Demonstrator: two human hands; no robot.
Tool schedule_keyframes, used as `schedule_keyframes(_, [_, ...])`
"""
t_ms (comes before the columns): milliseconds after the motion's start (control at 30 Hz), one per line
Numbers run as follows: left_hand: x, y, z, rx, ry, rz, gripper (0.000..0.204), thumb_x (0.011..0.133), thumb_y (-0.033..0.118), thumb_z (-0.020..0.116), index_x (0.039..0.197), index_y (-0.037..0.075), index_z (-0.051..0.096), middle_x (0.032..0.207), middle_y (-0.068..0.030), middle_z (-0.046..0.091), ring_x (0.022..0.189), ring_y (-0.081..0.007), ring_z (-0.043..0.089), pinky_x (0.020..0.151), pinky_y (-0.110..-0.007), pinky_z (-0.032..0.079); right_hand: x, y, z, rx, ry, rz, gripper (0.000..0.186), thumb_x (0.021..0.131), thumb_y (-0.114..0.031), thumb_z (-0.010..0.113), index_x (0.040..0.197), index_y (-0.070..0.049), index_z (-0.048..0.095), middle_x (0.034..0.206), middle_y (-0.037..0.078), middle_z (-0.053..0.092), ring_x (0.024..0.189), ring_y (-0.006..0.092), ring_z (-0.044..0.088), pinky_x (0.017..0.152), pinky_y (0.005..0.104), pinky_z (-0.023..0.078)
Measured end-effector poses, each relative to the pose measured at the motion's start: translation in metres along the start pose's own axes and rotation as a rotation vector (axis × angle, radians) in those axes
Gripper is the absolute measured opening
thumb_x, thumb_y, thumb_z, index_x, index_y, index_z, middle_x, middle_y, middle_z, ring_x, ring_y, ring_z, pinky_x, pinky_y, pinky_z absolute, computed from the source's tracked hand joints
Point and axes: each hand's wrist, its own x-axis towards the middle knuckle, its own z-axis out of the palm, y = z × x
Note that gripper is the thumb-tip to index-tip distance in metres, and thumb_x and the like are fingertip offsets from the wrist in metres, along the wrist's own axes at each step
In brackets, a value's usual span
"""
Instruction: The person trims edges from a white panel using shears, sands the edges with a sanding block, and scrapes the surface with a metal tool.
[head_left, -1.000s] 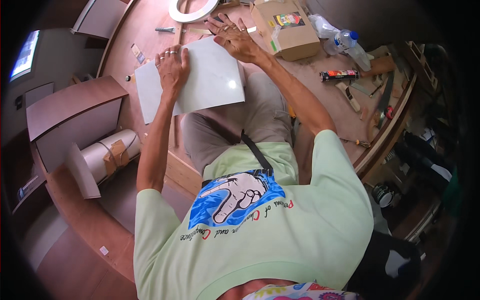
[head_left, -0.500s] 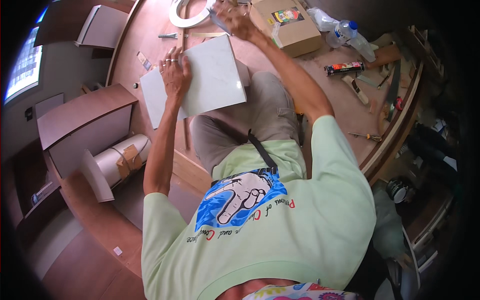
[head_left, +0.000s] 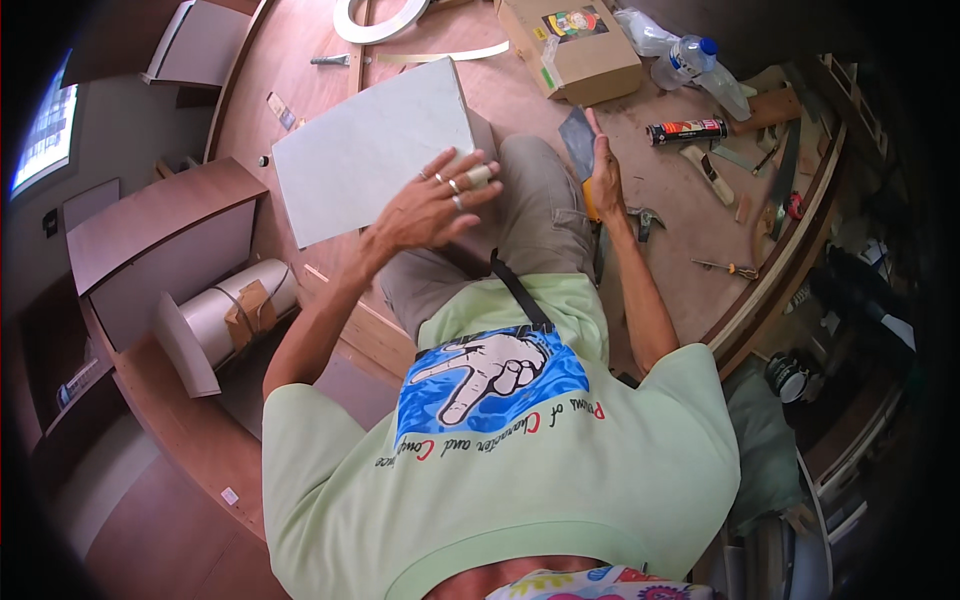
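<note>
A white-faced panel or box (head_left: 370,160) lies across my lap and the table, its thicker side showing at the right. My left hand (head_left: 435,205) is spread over its near right corner, with rings on the fingers. At those fingertips is a small cream-coloured piece (head_left: 480,177); whether the hand grips it is unclear. In my right hand (head_left: 606,180), right of my knees, is a putty knife (head_left: 578,145) with a wide grey blade pointing up and a yellow handle partly hidden by the fingers. A hammer (head_left: 648,222) lies close to that hand.
Around the table lie a roll of white edging strip (head_left: 350,25), a loose pale strip (head_left: 445,52), a brush (head_left: 330,61), a cardboard box (head_left: 590,75), a plastic bottle (head_left: 685,62), a sealant cartridge (head_left: 687,131) and a screwdriver (head_left: 735,269). Wooden cabinet parts (head_left: 165,220) stand left.
My right hand came down from the table's far side to beside my knees with the putty knife. My left hand slid from the panel's left part to its near right corner.
</note>
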Motion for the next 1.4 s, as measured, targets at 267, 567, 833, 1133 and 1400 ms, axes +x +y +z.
schedule_keyframes(267, [-0.042,-0.101,-0.024,0.22,0.54,-0.604,0.045,0.105,0.03,0.045,0.147,0.015,0.051,0.154,-0.012,0.046,0.147,-0.0311,0.036,0.123,-0.05,0.02,-0.018,-0.068,0.075,-0.53,-0.394,-0.583,0.06,0.107,-0.044,0.04,0.157,-0.01,0.035,0.16,0.014,0.038,0.151,0.0327,0.029,0.122,0.0527,0.02])
schedule_keyframes(567, [-0.032,-0.1,-0.024,0.307,0.516,-0.63,0.05,0.103,0.033,0.048,0.149,0.015,0.048,0.154,-0.0143,0.046,0.147,-0.0311,0.036,0.124,-0.048,0.019,0.13,-0.058,0.143,-0.747,-0.469,-0.727,0.06,0.105,-0.043,0.042,0.158,-0.014,0.034,0.166,0.006,0.027,0.155,0.0294,0.018,0.121,0.0647,0.008])
schedule_keyframes(833, [-0.042,-0.09,-0.02,0.3,0.525,-0.673,0.049,0.102,0.034,0.049,0.148,0.016,0.05,0.153,-0.0126,0.048,0.146,-0.0305,0.038,0.123,-0.047,0.021,-0.035,-0.068,0.079,-0.701,-0.749,-0.64,0.059,0.104,-0.039,0.045,0.157,-0.014,0.035,0.166,0.005,0.028,0.155,0.0268,0.02,0.12,0.0677,0.006])
schedule_keyframes(1133, [-0.035,-0.1,-0.024,0.326,0.542,-0.619,0.049,0.103,0.032,0.05,0.149,0.016,0.049,0.153,-0.0131,0.048,0.145,-0.0302,0.039,0.123,-0.048,0.021,0.226,-0.049,0.131,-0.58,-0.356,-0.47,0.059,0.109,-0.048,0.024,0.149,-0.012,0.049,0.154,0.01,0.049,0.145,0.0279,0.041,0.123,0.0492,0.019])
schedule_keyframes(1400, [0.044,-0.073,-0.012,0.295,0.485,-0.61,0.056,0.101,0.04,0.054,0.151,0.014,0.046,0.154,-0.0095,0.046,0.151,-0.0271,0.029,0.125,-0.053,0.008,0.064,0.063,-0.053,0.011,0.01,0.127,0.06,0.111,-0.043,0.023,0.149,-0.004,0.048,0.145,0.012,0.054,0.134,0.0229,0.051,0.115,0.0355,0.035])
